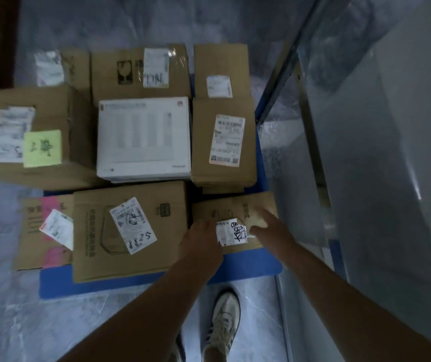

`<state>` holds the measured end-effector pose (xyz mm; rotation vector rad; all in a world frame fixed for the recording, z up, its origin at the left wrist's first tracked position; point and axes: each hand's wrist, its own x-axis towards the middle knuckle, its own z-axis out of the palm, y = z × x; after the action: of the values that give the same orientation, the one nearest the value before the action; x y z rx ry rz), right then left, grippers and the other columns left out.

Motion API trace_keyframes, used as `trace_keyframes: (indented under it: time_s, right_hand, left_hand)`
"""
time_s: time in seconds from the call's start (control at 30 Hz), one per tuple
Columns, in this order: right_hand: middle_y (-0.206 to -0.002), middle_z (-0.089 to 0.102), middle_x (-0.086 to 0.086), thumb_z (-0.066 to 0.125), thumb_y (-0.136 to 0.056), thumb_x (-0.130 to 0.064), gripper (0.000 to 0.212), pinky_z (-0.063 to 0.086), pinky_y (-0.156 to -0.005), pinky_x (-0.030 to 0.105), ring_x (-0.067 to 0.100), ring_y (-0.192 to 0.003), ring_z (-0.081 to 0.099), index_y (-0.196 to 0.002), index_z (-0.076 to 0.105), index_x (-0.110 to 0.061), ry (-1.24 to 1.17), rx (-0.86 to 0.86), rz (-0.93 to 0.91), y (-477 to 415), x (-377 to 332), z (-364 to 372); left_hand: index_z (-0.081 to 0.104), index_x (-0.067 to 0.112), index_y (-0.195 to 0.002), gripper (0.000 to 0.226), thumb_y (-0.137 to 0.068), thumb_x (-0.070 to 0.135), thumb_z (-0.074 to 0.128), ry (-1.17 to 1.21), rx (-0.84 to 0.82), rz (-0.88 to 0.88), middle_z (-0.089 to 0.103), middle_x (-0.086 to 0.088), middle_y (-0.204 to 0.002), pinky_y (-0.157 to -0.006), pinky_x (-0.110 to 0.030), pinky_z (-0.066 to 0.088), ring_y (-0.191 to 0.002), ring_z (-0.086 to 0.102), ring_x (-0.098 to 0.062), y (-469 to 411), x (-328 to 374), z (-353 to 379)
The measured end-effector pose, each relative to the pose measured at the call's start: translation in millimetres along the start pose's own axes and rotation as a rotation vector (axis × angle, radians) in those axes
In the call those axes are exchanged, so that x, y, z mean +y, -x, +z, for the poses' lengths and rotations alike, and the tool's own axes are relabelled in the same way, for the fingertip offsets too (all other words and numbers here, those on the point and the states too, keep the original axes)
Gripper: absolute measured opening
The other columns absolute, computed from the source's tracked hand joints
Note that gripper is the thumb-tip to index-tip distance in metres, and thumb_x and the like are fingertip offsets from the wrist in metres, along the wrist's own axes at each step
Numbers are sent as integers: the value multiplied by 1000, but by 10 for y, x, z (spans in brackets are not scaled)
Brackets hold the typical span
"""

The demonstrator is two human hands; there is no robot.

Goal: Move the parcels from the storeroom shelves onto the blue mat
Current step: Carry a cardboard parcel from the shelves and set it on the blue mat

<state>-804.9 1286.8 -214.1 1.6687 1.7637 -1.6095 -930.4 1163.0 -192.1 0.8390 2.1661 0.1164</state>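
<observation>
Parcels (143, 138) crowd blue mat (83, 286) on marble floor (5, 322).

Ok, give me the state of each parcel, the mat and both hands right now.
Small brown parcel: flat on the mat's near right corner, both hands on it.
White box: flat, in the middle, closed.
Big box with yellow note: at left, closed.
Box marked 8825: flat on the mat's near edge, closed.
Blue mat: on the floor, mostly covered by parcels.
Left hand: resting on the small parcel.
Right hand: resting on it too.
</observation>
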Motion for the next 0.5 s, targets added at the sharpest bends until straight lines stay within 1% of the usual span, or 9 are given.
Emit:
trace_keyframes:
  time_s: [0.03,0.07,0.17,0.23,0.27,0.3,0.37,0.43,0.5]
  right_hand:
    - [-153,32,0,59,-89,-14,66,42,-56,1,11,-107,50,-148,33,-28,44,-28,-45,167,-199,15]
    - [-153,33,2,60,-89,-15,67,42,-56,4,14,-110,51,-148,31,-26,89,-67,-102,326,-423,5]
    - [-143,45,11,61,-86,-9,65,50,-73,23,21,-105,57,-145,38,-23,110,-111,-269,842,-1250,-264]
    - [-147,41,11,64,-88,-12,66,48,-97,36,26,-122,52,-147,36,-19,133,-69,-362,1296,-1849,-542]
    - [-149,38,10,64,-89,-13,67,43,-104,36,26,-129,46,-148,33,-17,175,-38,-420,1549,-2114,-667]
    - [-150,36,9,63,-89,-13,67,41,-104,33,26,-131,43,-149,32,-16,212,-18,-480,1815,-2350,-767]
    - [-146,38,16,62,-89,-11,61,41,-96,29,30,-129,43,-145,37,-9,300,18,-588,2349,-2767,-907]
    - [-142,38,24,63,-86,-9,57,41,-93,32,35,-129,41,-139,42,0,337,66,-698,2844,-3151,-1031]
    - [-150,28,14,65,-86,-12,68,37,-101,30,28,-138,31,-146,33,-10,290,103,-768,3258,-3516,-1160]
  left_hand:
    - [44,17,-133,48,-86,14,52,76,-8,-22,48,-6,-132,-89,-31,43,-114,50,-22,123,24,-197]
    - [43,15,-136,48,-89,15,51,116,-8,-38,46,-9,-136,-92,-32,43,-118,49,-25,254,24,-423]
    - [36,9,-146,56,-94,21,51,108,41,-38,35,-14,-150,-110,-34,31,-137,35,-28,726,61,-1249]
    - [35,10,-147,60,-92,17,55,185,172,-13,33,-12,-153,-114,-32,25,-140,31,-25,1097,128,-1864]
    - [36,11,-147,60,-91,16,57,236,242,8,34,-11,-153,-114,-33,26,-139,32,-24,1282,169,-2171]
    - [37,11,-147,60,-91,16,58,255,303,33,36,-10,-152,-114,-35,27,-139,34,-24,1491,211,-2464]
    - [40,8,-144,57,-92,18,59,234,390,77,41,-12,-148,-111,-35,33,-135,40,-27,1883,301,-3022]
    - [44,4,-140,55,-90,18,62,215,477,126,48,-14,-142,-105,-33,38,-130,45,-31,2274,420,-3549]
    - [46,2,-138,54,-89,16,63,167,567,187,49,-17,-141,-105,-33,34,-131,44,-33,2589,526,-4024]
